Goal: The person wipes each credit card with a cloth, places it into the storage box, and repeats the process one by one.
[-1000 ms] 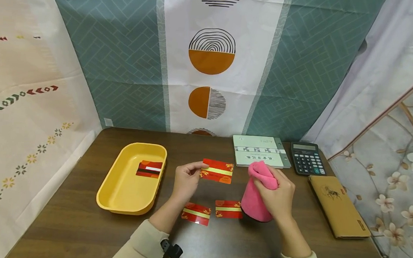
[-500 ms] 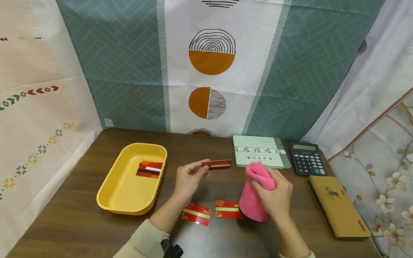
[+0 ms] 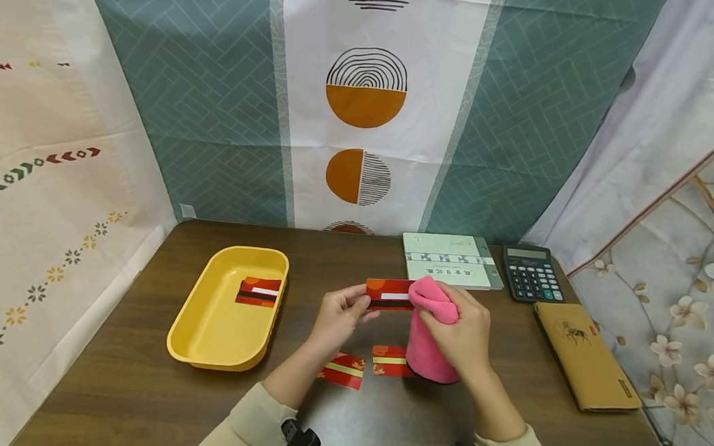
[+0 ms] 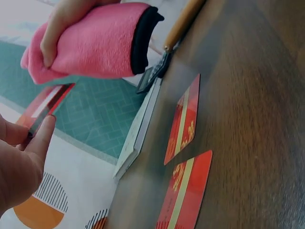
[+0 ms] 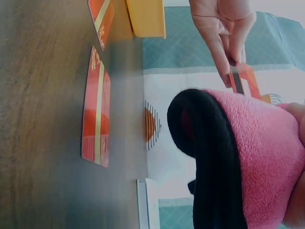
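Head view: pinched a held card (image 3: 387,295), red and orange, by its left end between thumb and fingers of the left hand (image 3: 336,315), above the desk (image 3: 331,249), white strip and dark band toward the camera. Clutched a pink cloth (image 3: 431,354) by its bunched top in the right hand (image 3: 466,325), with bent fingers, in front of the held card's right end; could not tell whether touching. Saw below, on the desk, a left flat card (image 3: 345,371) and a right flat card (image 3: 390,361), both red with a yellow stripe. Found a yellow tray (image 3: 218,337) to the left with a tray card (image 3: 257,292) inside. Noted at the right a pale green notebook (image 3: 449,263), a black calculator (image 3: 532,274) and a tan case (image 3: 584,360).

Left wrist view: caught the held card tilted and blurred near the cloth's bunched end, with the cloth's black edging clear of the desk.

Right wrist view: looked past that edging to the left hand, clamped on the held card; showed only part of the right hand, wrapped on the cloth at the frame's edge.
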A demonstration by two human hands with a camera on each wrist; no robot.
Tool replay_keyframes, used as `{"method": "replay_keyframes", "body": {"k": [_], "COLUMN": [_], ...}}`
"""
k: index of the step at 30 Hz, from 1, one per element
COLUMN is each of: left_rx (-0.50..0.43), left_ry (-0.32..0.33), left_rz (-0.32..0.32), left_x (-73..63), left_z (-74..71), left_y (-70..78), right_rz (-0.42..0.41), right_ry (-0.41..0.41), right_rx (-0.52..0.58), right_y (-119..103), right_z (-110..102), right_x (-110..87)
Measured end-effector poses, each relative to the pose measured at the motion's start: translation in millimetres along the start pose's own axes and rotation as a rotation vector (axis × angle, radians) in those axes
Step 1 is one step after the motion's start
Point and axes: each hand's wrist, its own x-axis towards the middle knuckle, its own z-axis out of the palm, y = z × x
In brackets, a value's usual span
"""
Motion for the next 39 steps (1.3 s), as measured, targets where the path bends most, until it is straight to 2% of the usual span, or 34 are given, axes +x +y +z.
{"method": "replay_keyframes", "body": {"k": [5,10,14,17,24,29,32,39], "left_rx": [0.003,0.035,0.093,0.143,0.154,0.126,0.108,0.072], "left_ry": [-0.023,-0.084,-0.139,-0.173,-0.253,-0.231,-0.196,-0.13], "left_rz": [0.012,0.093,0.152,0.169,0.184,0.202,0.186,0.172], "left_x": [-3.5,-5.6,-5.4,-5.0,-6.4,-5.1,-4.5,-3.6], "left_z": [3.1,7.6,9.9,9.9,9.1,7.7,6.7,4.4], "left_y": [-0.1,0.2,-1.1,-2.3,0.7,6.2,8.9,7.0], "right_rz": [0.005,0.037,0.002,-0.053,-0.1,-0.103,-0.104,-0.092], "right_ry": [0.0,-0.027,-0.092,-0.137,-0.088,-0.14,-0.158,-0.106], "right_rx": [-0.108,-0.169,-0.141,-0.099,-0.097,-0.114,-0.103,-0.12], "right_y": [-5,-12,-21,-28,-37,-39,-39,-26], "right_z": [4,12,20,23,22,23,25,19], "right_x": [2.0,0.7,-2.8,-3.3,5.1,-0.7,-5.7,-6.3]}}
